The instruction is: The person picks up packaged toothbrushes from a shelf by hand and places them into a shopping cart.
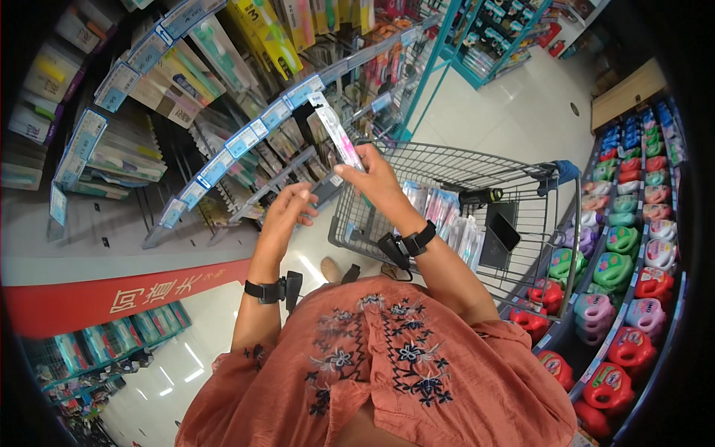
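My right hand (375, 181) is closed round the lower end of a packaged toothbrush (333, 127), a slim white and pink pack tilted up toward the shelf. Nothing shows in my left hand (285, 212), which hangs to the left with its fingers loosely bent and apart. Just beyond both hands runs a toothbrush shelf edged with blue price labels (242, 141). Below my right hand stands a grey wire shopping cart (439, 160). Several toothbrush packs (442, 211) lie in it, along with a dark phone (504, 232) on a flat black item.
More hanging packs (261, 33) fill the rack at upper left, above a red shelf strip (134, 298). Along the right side stand rows of detergent bottles (612, 270). A teal display rack (495, 37) stands farther off, beyond the pale tiled floor (506, 104).
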Tool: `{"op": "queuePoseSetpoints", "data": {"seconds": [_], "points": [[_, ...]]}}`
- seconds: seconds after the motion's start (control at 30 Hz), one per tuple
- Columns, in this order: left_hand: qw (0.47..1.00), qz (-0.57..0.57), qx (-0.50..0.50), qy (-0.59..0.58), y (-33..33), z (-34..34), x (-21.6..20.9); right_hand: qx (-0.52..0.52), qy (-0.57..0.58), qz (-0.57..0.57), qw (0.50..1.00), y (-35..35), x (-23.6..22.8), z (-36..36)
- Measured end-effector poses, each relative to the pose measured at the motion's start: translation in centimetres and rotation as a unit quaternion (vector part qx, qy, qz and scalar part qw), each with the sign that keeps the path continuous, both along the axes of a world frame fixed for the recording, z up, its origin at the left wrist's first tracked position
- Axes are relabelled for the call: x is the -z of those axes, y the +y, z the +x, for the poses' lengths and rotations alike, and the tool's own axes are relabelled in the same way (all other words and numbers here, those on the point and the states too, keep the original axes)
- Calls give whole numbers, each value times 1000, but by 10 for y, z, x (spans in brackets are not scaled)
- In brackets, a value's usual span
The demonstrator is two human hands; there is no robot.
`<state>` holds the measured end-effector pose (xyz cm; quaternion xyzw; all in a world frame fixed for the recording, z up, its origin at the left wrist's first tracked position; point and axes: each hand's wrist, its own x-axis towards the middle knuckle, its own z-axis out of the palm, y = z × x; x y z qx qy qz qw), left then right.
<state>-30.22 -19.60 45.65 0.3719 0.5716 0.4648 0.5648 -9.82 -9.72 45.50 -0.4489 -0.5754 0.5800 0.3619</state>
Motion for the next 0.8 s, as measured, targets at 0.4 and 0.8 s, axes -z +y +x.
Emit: {"op": "queuePoseSetpoints", "data": {"seconds": [0.4,0.8], "points": [[1000,-3,-2,-6,-9,4,8,-5,9,5,1000,27,13,-3],[999,-14,-30,-12,-22,-13,32,-87,19,-76,993,0,27,5]]}}
